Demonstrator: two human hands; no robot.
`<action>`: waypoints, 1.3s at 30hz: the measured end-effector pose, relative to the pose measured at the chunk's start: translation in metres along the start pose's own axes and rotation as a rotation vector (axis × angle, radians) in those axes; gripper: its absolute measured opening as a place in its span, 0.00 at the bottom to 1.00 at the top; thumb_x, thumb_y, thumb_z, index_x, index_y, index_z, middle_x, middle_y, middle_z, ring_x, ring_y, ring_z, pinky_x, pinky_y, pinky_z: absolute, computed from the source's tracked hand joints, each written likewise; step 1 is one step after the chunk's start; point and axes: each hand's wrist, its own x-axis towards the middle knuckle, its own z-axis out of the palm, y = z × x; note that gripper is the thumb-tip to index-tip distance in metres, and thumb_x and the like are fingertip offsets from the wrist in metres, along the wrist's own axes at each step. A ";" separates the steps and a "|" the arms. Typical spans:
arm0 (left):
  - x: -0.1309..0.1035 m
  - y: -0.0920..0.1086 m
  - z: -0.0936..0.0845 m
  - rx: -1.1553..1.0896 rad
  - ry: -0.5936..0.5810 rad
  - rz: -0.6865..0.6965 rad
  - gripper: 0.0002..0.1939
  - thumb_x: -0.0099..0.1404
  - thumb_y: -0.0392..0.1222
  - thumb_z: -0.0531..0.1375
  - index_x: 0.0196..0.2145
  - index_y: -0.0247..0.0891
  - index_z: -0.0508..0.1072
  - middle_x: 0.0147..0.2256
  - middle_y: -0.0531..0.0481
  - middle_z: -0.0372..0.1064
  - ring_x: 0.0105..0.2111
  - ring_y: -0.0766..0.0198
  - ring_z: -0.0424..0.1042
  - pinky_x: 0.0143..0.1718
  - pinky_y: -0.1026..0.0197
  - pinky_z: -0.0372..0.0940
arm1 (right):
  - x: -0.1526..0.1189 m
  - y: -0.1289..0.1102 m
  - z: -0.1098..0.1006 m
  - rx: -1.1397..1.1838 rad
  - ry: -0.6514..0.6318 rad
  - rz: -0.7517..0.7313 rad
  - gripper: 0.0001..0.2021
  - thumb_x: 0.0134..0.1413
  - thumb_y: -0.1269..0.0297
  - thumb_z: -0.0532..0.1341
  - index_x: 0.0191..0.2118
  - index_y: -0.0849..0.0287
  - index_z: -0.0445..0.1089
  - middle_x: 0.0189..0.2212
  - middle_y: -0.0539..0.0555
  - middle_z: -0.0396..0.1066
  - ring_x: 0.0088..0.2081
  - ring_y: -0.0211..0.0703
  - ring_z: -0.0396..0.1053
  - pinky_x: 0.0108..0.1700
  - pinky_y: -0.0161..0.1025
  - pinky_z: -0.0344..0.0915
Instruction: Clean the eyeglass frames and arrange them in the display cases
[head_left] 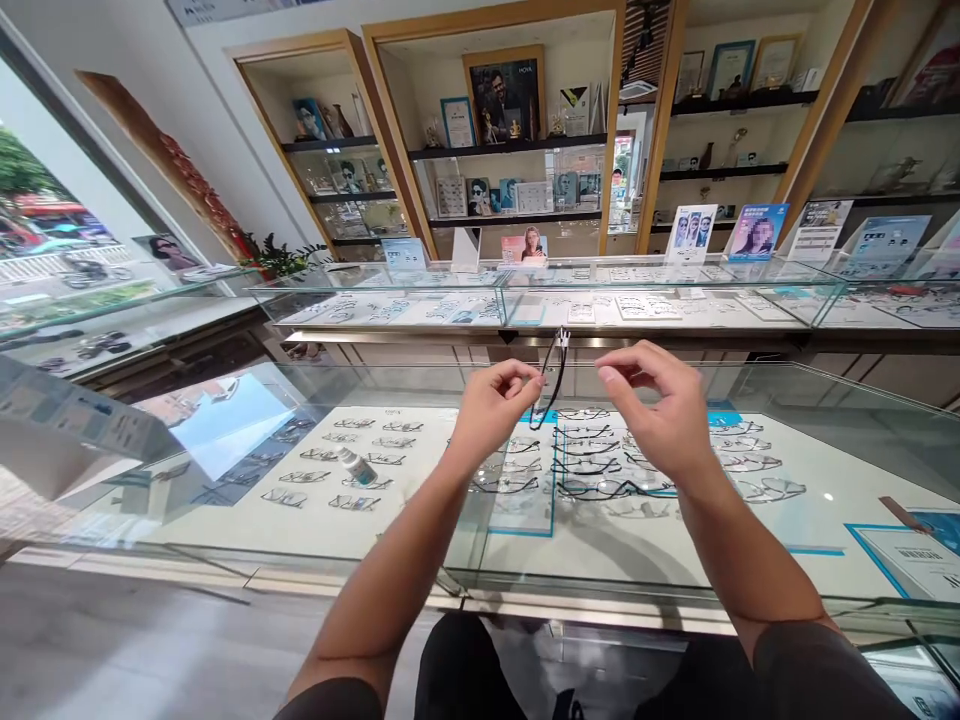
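fingers of left hand [491, 405] pinching dark eyeglasses [562, 368] above glass display case [300, 530], right hand [664, 405] above case, fingers loosely curled

left grip [491, 402] hides part of held glasses [561, 375]; bottle label [363, 470] too small to read.

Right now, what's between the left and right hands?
Head view: dark-framed glasses, held by the left hand; a gap separates them from the right hand.
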 end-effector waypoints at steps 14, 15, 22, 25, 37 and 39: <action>0.019 -0.092 -0.051 0.943 -0.461 -0.058 0.10 0.66 0.41 0.62 0.39 0.39 0.84 0.34 0.46 0.79 0.34 0.57 0.74 0.33 0.59 0.58 | -0.136 0.052 -0.020 -0.064 -0.132 0.508 0.15 0.65 0.50 0.66 0.33 0.56 0.79 0.33 0.54 0.79 0.33 0.43 0.71 0.37 0.40 0.70; 0.023 -0.099 -0.049 0.970 -0.483 -0.063 0.11 0.66 0.41 0.62 0.39 0.39 0.85 0.36 0.45 0.81 0.36 0.56 0.76 0.35 0.59 0.60 | -0.153 0.059 -0.023 -0.014 -0.126 0.602 0.18 0.63 0.46 0.67 0.32 0.57 0.79 0.33 0.55 0.79 0.33 0.44 0.71 0.36 0.40 0.71; 0.043 -0.138 -0.032 1.128 -0.586 -0.080 0.13 0.74 0.42 0.60 0.48 0.40 0.84 0.47 0.40 0.83 0.52 0.49 0.79 0.51 0.56 0.70 | -0.227 0.094 -0.034 0.284 0.013 0.927 0.28 0.48 0.34 0.74 0.29 0.59 0.80 0.30 0.56 0.76 0.33 0.45 0.71 0.37 0.43 0.77; 0.047 -0.148 -0.025 1.164 -0.640 -0.085 0.14 0.77 0.47 0.62 0.51 0.37 0.81 0.50 0.42 0.80 0.52 0.52 0.79 0.56 0.47 0.73 | -0.233 0.099 -0.036 0.316 0.044 0.911 0.26 0.52 0.36 0.73 0.30 0.59 0.80 0.31 0.56 0.75 0.34 0.45 0.71 0.34 0.40 0.75; 0.046 -0.183 -0.006 1.237 -0.746 -0.069 0.20 0.76 0.51 0.65 0.59 0.37 0.76 0.57 0.41 0.75 0.54 0.52 0.78 0.56 0.43 0.76 | -0.235 0.101 -0.039 0.409 0.069 0.921 0.22 0.56 0.41 0.73 0.30 0.58 0.81 0.29 0.55 0.73 0.33 0.43 0.69 0.35 0.41 0.76; 0.047 -0.186 -0.006 1.240 -0.756 -0.071 0.20 0.76 0.51 0.65 0.59 0.36 0.76 0.57 0.41 0.75 0.54 0.52 0.78 0.56 0.43 0.76 | -0.235 0.100 -0.038 0.417 0.078 0.924 0.22 0.56 0.41 0.73 0.29 0.58 0.80 0.30 0.55 0.74 0.33 0.43 0.69 0.35 0.42 0.76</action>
